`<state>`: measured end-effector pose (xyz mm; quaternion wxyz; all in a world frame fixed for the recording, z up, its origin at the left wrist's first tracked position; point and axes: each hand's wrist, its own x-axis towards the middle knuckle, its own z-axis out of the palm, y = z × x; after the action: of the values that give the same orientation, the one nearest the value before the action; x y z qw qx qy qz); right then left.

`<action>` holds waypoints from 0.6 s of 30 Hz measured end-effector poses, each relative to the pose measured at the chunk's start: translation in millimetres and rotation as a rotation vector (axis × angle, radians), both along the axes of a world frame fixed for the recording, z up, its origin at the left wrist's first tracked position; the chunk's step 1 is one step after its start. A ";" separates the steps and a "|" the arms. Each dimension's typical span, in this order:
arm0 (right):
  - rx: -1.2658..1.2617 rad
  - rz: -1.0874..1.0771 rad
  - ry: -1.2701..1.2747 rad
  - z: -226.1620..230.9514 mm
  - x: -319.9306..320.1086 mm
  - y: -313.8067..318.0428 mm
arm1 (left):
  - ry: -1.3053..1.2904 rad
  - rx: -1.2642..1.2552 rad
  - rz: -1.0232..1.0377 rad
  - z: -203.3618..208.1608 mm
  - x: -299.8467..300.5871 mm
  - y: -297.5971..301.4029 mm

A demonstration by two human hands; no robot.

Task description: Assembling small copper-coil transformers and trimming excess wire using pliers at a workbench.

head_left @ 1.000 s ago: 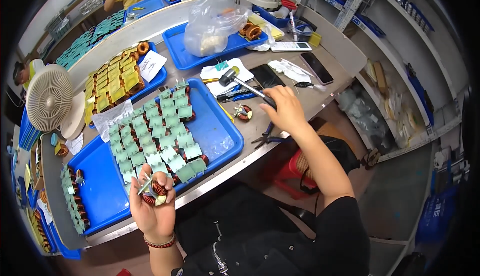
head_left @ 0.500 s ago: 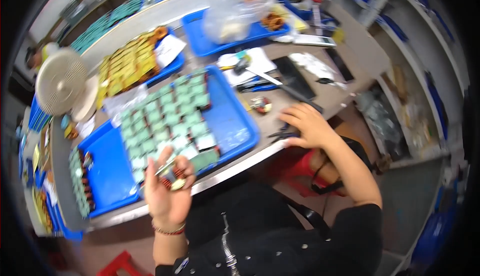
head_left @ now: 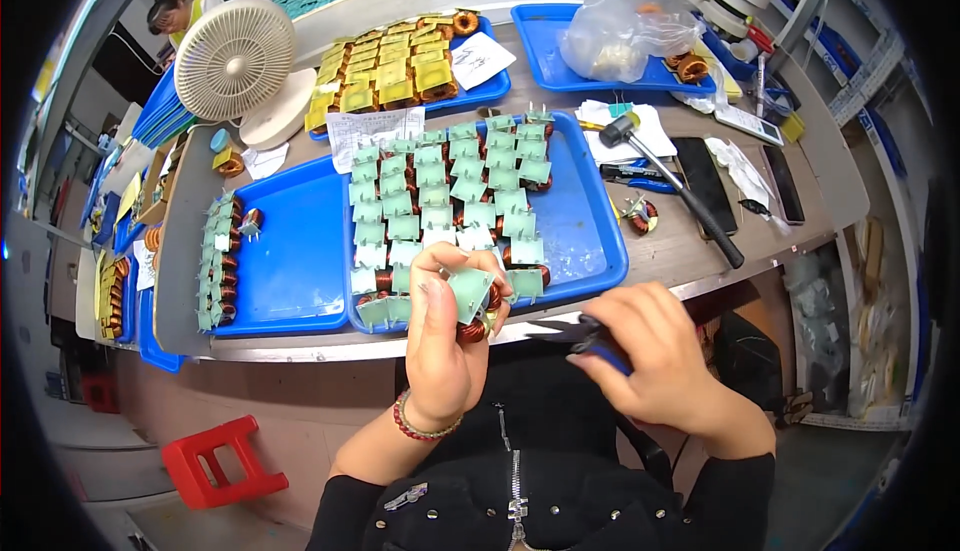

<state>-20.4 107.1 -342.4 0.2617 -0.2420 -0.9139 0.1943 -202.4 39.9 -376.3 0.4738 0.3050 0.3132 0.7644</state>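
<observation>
My left hand (head_left: 440,361) is closed on a copper-wound coil (head_left: 470,294) with a square green board on it, held up over the table's front edge. The board faces up, and fingers hide part of the winding. In my right hand (head_left: 660,356) is a pair of cutting pliers (head_left: 560,331) with dark jaws and a blue handle. The jaws point left toward the coil, a short gap away from it. Behind my left hand, rows of similar green-board coils (head_left: 430,196) stand in a blue tray (head_left: 590,241).
Left lies another blue tray (head_left: 290,261) with a column of coils along its side. A mallet (head_left: 690,201), phones and one loose coil (head_left: 640,215) lie at right. Farther back are a fan (head_left: 235,59), yellow-topped coils (head_left: 390,66) and a plastic bag (head_left: 625,26). A red stool (head_left: 220,461) stands on the floor.
My right hand has picked up the pliers from the table edge and brought them left toward the coil. My left hand has turned the coil so its green board faces up. The view has shifted.
</observation>
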 end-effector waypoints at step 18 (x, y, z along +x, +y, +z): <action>0.221 -0.022 -0.187 -3.5 -29.5 -4.7 | -0.073 -0.183 0.219 0.7 5.8 0.3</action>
<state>-49.9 102.5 -345.9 0.2027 -0.2390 -0.9473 0.0663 -196.6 40.2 -375.7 0.4246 0.1966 0.3955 0.7903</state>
